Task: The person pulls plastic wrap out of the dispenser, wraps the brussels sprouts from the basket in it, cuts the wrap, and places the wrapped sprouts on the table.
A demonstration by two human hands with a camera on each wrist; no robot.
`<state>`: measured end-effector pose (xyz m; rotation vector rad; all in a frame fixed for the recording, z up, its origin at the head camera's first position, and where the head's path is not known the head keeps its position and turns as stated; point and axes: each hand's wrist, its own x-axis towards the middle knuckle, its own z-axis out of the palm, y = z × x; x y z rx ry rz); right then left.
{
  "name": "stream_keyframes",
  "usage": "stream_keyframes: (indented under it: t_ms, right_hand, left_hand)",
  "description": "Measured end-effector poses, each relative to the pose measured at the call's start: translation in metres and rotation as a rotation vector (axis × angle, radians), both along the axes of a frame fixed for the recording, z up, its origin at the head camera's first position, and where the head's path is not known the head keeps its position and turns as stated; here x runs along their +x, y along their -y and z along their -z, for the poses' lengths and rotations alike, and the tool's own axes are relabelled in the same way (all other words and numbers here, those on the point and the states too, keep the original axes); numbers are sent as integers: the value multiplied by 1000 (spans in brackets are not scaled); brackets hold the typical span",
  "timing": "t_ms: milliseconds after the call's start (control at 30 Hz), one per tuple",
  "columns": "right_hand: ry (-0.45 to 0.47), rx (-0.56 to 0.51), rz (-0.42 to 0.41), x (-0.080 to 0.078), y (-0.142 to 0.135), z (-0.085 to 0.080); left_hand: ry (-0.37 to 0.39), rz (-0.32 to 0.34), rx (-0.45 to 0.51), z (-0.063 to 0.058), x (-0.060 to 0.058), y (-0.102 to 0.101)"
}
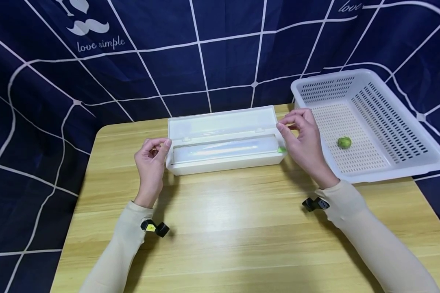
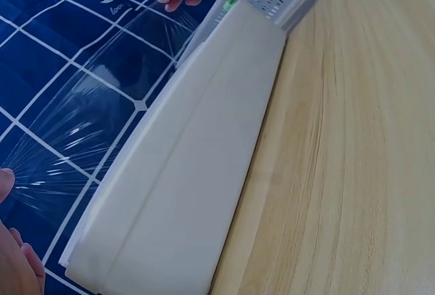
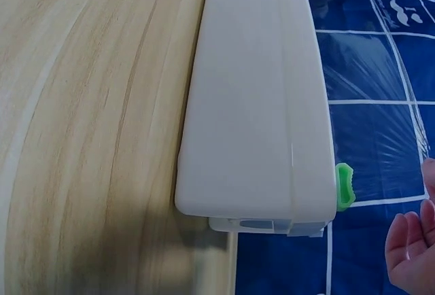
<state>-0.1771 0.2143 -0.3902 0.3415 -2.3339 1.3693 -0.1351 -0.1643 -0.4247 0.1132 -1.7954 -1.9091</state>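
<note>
A long white cling film dispenser box (image 1: 227, 163) lies on the table with its lid (image 1: 220, 122) raised at the back and a roll of film inside. Clear cling film (image 2: 75, 145) stretches up from it in wrinkled folds. My left hand (image 1: 151, 165) pinches the film's left corner between thumb and fingers, beside the box's left end. At the other end my right hand (image 1: 303, 140) pinches the right corner. A green slider (image 3: 344, 187) sits at the box's right end.
A white perforated basket (image 1: 439, 156) stands at the right and holds a small round green vegetable (image 1: 344, 142). A dark blue cloth with white lines (image 1: 227, 65) hangs behind the wooden table (image 1: 234, 228).
</note>
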Motion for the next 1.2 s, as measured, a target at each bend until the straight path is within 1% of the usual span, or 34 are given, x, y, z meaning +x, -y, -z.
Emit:
stream_keyframes:
  t_ms: [200, 467, 600, 800, 1200]
  right_hand:
    - [-4, -8, 0, 2, 1, -1]
    - [-26, -11, -2, 1, 1, -4]
    - [-29, -15, -5, 1, 0, -5]
    - [-43, -32, 0, 0, -1, -6]
    - [-49, -42, -11, 2, 1, -7]
  left_hand:
    - [-8, -8, 5, -3, 0, 0]
    - [-33, 12, 11, -5, 0, 1]
    - [-49, 11, 14, -5, 0, 0]
    - [-48, 11, 12, -6, -1, -2]
    - [-82, 18, 34, -8, 3, 3]
